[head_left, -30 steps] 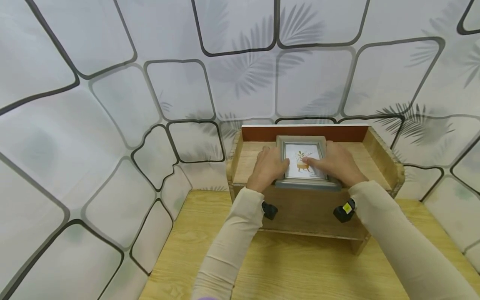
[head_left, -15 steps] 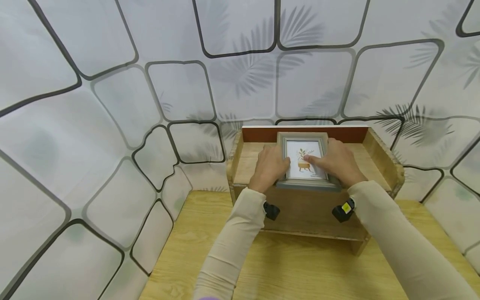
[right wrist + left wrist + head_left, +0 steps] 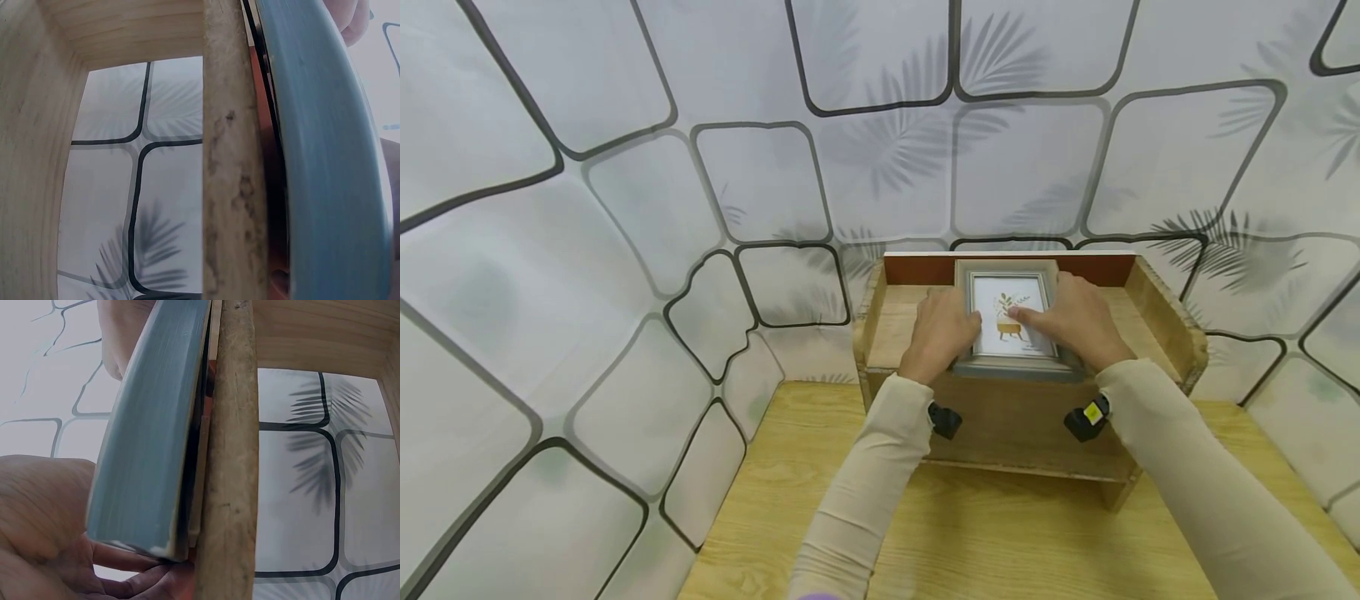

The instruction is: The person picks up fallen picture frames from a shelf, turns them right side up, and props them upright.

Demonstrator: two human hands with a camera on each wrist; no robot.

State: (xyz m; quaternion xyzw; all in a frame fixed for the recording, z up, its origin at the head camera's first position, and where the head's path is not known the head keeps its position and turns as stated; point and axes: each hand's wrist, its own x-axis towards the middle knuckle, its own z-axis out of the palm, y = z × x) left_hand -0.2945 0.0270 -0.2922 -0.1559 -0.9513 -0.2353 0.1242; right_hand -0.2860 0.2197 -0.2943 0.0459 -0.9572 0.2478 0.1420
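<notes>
A picture frame point(image 3: 992, 333) with a silvery-grey border and a drawing of a potted plant leans back over the upper board of a small wooden shelf point(image 3: 1150, 329). My left hand point(image 3: 942, 333) grips its left side, thumb on the front and fingers behind. On the other side my right hand point(image 3: 1081, 321) holds it, with the thumb across the picture. In the left wrist view the blue-grey lower edge of the frame point(image 3: 147, 431) lies close along the shelf board's front edge point(image 3: 231, 456). Fingers of the left hand point(image 3: 47, 512) reach underneath it.
The shelf has raised side panels point(image 3: 1171, 321) and a reddish-brown back strip point(image 3: 917, 268). It stands on a wood-grain tabletop point(image 3: 1000, 542), against a patterned wall covering point(image 3: 887, 167). Below the upper board is an open lower compartment point(image 3: 1007, 425).
The top of the picture frame has risen in the head view, so it stands slightly more upright. Both hands keep their hold, and its lower edge stays near the shelf's front.
</notes>
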